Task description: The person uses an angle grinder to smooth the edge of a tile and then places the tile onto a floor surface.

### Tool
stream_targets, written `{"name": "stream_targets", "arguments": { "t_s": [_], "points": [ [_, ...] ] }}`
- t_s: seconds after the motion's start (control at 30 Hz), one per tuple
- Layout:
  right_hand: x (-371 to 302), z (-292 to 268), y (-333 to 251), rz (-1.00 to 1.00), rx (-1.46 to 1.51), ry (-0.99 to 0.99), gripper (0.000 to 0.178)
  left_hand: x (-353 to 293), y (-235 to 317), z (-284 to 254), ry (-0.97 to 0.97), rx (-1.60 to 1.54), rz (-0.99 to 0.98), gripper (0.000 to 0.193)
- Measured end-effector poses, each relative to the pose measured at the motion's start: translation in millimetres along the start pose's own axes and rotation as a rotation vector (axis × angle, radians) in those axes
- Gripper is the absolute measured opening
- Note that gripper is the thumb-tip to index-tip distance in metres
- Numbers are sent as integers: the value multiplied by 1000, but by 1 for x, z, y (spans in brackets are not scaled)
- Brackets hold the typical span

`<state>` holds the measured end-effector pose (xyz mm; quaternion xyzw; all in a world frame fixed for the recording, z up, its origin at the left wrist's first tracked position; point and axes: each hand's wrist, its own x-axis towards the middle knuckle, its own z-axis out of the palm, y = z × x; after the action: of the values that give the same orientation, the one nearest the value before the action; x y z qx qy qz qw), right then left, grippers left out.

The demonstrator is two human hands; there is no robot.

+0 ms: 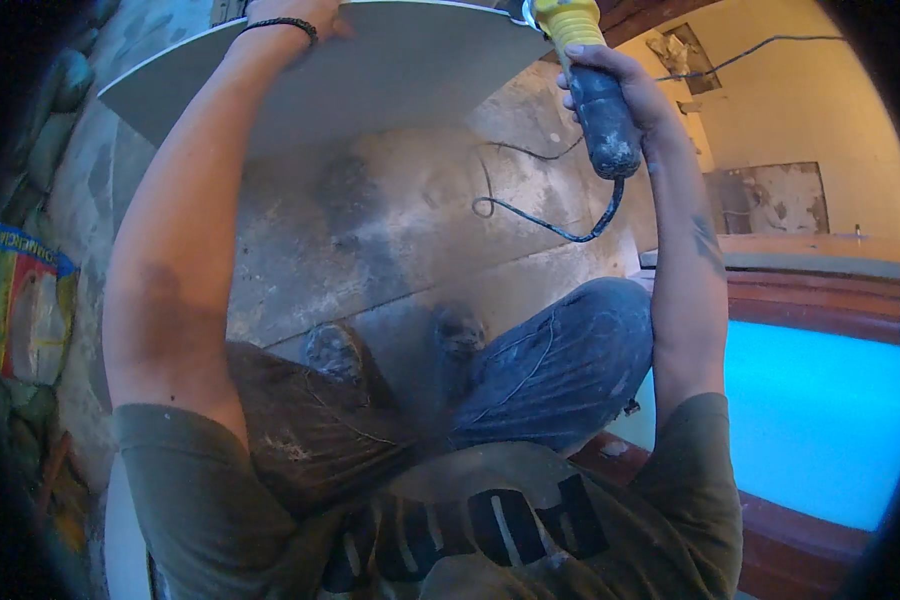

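Note:
A corded yellow-and-black power tool (598,105), which looks like an angle grinder, is in my right hand (625,85). My fingers wrap round its dark, dusty handle, and its head runs out of the top of the view. At the top left, my left hand (298,18) grips the edge of a large grey panel (370,75) with a pale rim; part of this hand is cut off. The panel stands tilted above the dusty floor, its far side out of sight. The tool's cord (550,232) hangs from the handle and loops along the floor.
Dusty concrete floor (390,215) lies between my knees and the panel. Along the left are filled bags (45,150) and a colourful printed sack (35,305). A red-brown wooden frame with a bright blue pane (820,420) is close on my right, before a yellowish wall (820,110).

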<state>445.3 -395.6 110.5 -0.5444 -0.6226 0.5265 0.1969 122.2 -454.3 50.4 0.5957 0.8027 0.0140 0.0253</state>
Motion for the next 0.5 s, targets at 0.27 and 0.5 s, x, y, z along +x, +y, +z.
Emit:
{"name": "stream_targets", "arguments": {
  "t_s": [0.27, 0.5],
  "points": [
    [7, 4, 7, 14, 37, -57, 51, 1, -6, 10, 20, -10, 33, 44],
    [-1, -4, 7, 10, 54, 7, 49, 3, 1, 3, 5, 1, 6, 44]
  ]
}}
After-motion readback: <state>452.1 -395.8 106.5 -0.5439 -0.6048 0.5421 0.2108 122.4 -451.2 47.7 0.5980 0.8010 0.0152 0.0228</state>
